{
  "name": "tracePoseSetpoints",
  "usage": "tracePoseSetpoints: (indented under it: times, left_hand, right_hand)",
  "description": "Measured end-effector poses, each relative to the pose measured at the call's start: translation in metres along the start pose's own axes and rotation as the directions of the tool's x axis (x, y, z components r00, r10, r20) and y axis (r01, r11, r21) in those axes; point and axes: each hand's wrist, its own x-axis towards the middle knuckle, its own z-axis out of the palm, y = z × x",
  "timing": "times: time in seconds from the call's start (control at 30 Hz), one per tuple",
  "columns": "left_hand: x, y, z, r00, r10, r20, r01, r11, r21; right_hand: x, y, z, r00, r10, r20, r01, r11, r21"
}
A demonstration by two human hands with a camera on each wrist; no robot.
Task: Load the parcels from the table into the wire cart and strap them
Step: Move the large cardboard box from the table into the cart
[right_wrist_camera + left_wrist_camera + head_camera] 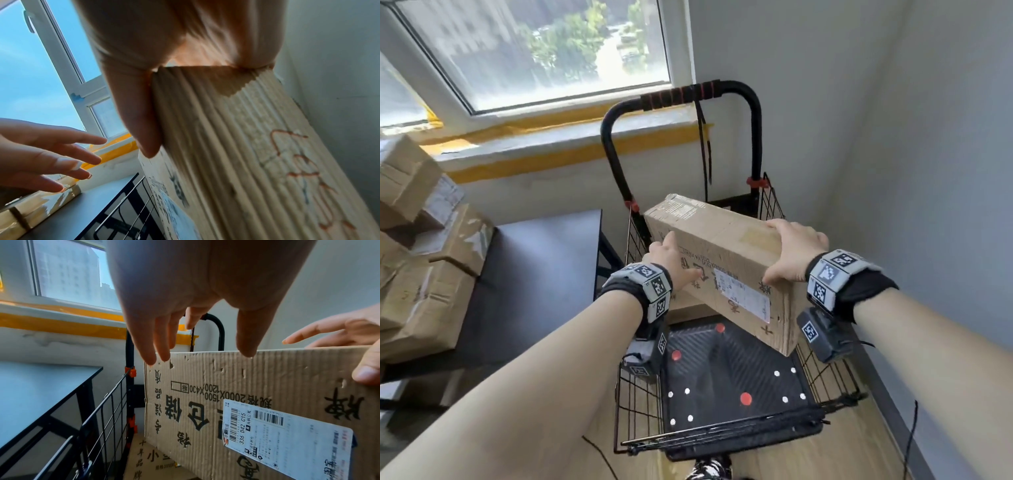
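Observation:
A long brown cardboard parcel [722, 240] with a white shipping label stands on its long edge over the black wire cart [640, 411], tilted. My right hand [796, 253] grips its near top corner, fingers over the top and thumb [144, 113] on the printed side face [246, 394]. My left hand [671, 260] has straight fingers and touches the same face near its far top edge [197, 344]. A second flat parcel [156, 459] lies in the cart under the far end. A black strap [703, 144] hangs from the cart handle [681, 96].
Several more parcels [424, 274] are stacked on the dark table [534, 274] left of the cart. The cart floor [732, 377] is a black mat with red and white dots. A grey wall [893, 171] runs close along the cart's right side.

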Motion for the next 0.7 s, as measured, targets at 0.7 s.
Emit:
tracePoseSetpoints:
  times: [0.7]
  left_hand:
    - [0.149, -0.080, 0.041, 0.960, -0.153, 0.233, 0.174, 0.982, -0.072]
  right_hand:
    - [0.163, -0.035, 0.082, 0.946, 0.072, 0.316, 0.006, 0.971, -0.238]
